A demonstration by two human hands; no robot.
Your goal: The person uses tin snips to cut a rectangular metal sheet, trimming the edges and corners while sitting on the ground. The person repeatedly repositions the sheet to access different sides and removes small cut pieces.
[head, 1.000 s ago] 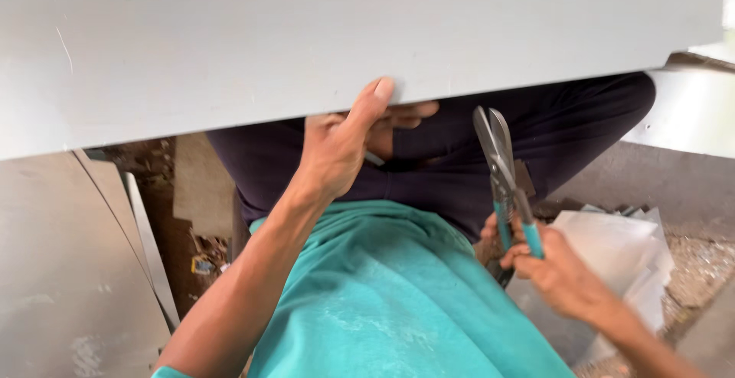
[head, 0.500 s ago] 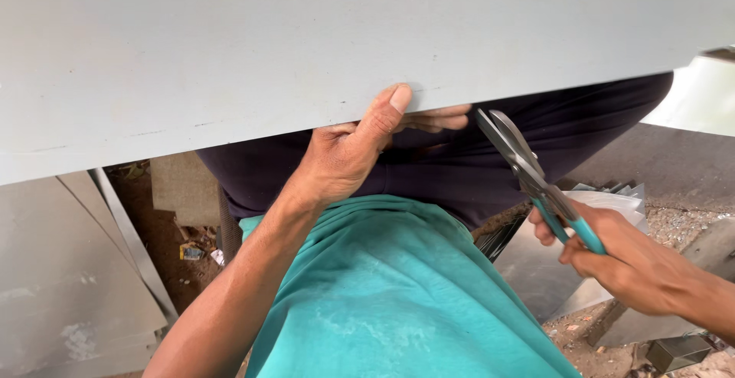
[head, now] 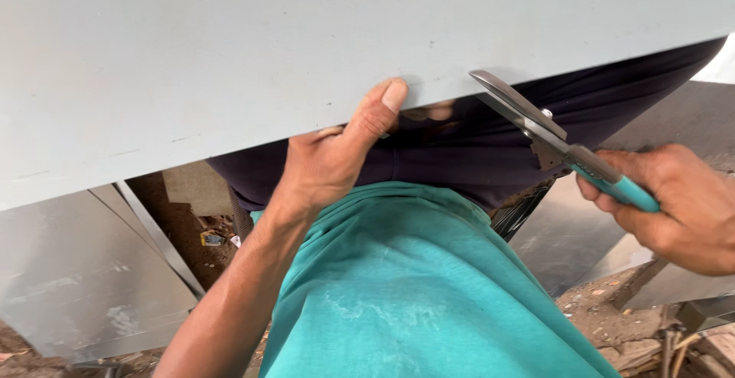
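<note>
A big pale grey metal sheet fills the top of the view, lying across the person's lap, its near edge running from lower left up to the right. The left hand grips that edge about midway: the thumb presses flat on the upper face while the other fingers curl under the sheet, so the hand is clamped on it.

To the right, the right hand is wrapped tightly round the teal handles of a pair of tin snips. The steel blades point up and to the left, with the tip meeting the sheet's edge just right of the left thumb. The blades look nearly together, though I cannot tell whether metal sits between them.

Below the sheet I see dark trousers and the person's teal shirt. More grey sheet pieces lean at the lower left, and another lies at the right over dirt and rubble on the ground.
</note>
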